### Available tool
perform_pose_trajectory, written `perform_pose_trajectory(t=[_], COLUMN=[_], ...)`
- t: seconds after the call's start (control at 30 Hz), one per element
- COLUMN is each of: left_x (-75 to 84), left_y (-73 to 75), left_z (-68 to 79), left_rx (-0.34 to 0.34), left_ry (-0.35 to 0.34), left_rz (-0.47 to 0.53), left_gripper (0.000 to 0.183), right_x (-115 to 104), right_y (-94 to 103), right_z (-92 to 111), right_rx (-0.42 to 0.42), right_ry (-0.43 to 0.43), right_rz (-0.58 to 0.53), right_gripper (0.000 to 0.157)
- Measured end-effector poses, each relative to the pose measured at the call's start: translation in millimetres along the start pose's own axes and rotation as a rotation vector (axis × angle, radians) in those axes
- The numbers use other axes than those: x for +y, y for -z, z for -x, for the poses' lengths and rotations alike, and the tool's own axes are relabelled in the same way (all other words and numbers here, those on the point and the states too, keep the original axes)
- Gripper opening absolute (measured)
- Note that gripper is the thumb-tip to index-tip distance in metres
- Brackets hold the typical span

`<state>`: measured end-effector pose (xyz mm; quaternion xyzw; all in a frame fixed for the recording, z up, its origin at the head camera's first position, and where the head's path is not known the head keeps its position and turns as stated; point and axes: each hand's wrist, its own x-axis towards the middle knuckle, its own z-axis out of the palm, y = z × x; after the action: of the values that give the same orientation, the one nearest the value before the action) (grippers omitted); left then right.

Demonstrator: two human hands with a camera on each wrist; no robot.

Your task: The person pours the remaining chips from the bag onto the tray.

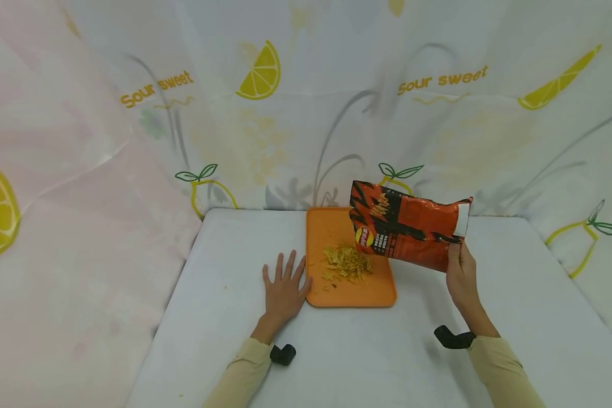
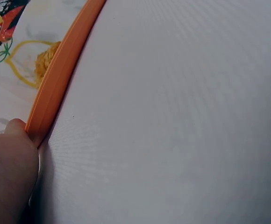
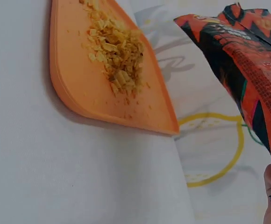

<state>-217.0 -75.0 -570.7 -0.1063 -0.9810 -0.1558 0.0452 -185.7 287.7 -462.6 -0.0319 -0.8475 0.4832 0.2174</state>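
My right hand [image 1: 461, 277] grips one end of a red and black chip bag [image 1: 413, 226], holding it up above the table, tilted with its far end over an orange tray [image 1: 318, 294]. A pile of broken yellow chips [image 1: 348, 262] lies on the tray. My left hand [image 1: 284, 292] rests with spread, straight fingers at the tray's left edge, its thumb touching the rim. In the left wrist view, the thumb [image 2: 16, 126] lies against the tray's side [image 2: 56, 84]. The right wrist view shows the chips [image 3: 119, 56] and the bag [image 3: 252, 70] apart from each other.
The tray lies on a white table [image 1: 209, 294], near its back edge. Behind the table hangs a pale curtain [image 1: 306, 124] printed with lemons and words. Small crumbs [image 1: 225, 288] dot the tabletop to the left.
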Motion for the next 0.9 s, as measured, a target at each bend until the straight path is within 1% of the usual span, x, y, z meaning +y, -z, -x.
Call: perform_pose_trajectory(t=[0.1,0.17,0.27,0.47,0.57,0.6,0.77,0.87,0.9], left_x=[0.3,0.4,0.5,0.8,0.5,0.3,1.1,1.5,1.5], left_y=[0.6,0.5,0.3,1.4,1.7,1.8,4.2,4.5,4.0], left_z=[0.3,0.3,-0.2,0.0,1.1,1.4,1.8,1.0,0.8], left_rx=[0.005,0.005,-0.007,-0.037,-0.025,-0.029,-0.039,-0.059,-0.056], left_ry=[0.000,0.002,0.008,0.023,0.018,0.021,0.029,0.032,0.030], left_rz=[0.003,0.001,-0.005,0.003,0.014,0.018,0.021,0.001,-0.003], left_gripper=[0.061,0.061,0.062,0.062,0.062,0.062,0.061,0.062,0.062], right_x=[0.6,0.9,1.5,0.0,-0.3,0.0,0.8,-0.3,-0.8], right_y=[0.1,0.7,2.1,4.1,3.8,3.7,2.7,2.8,3.0], right_z=[-0.5,-0.6,-0.5,-0.6,-1.7,-2.0,0.8,2.6,2.5], right_rx=[-0.029,-0.033,0.001,-0.012,0.022,0.022,-0.050,-0.042,-0.041], right_ry=[0.013,0.014,-0.010,-0.011,-0.038,-0.037,-0.007,-0.018,-0.013], right_rz=[0.043,0.056,-0.012,0.033,-0.022,-0.025,0.070,0.053,0.048], right_gripper=[0.043,0.043,0.045,0.046,0.049,0.049,0.048,0.047,0.047])
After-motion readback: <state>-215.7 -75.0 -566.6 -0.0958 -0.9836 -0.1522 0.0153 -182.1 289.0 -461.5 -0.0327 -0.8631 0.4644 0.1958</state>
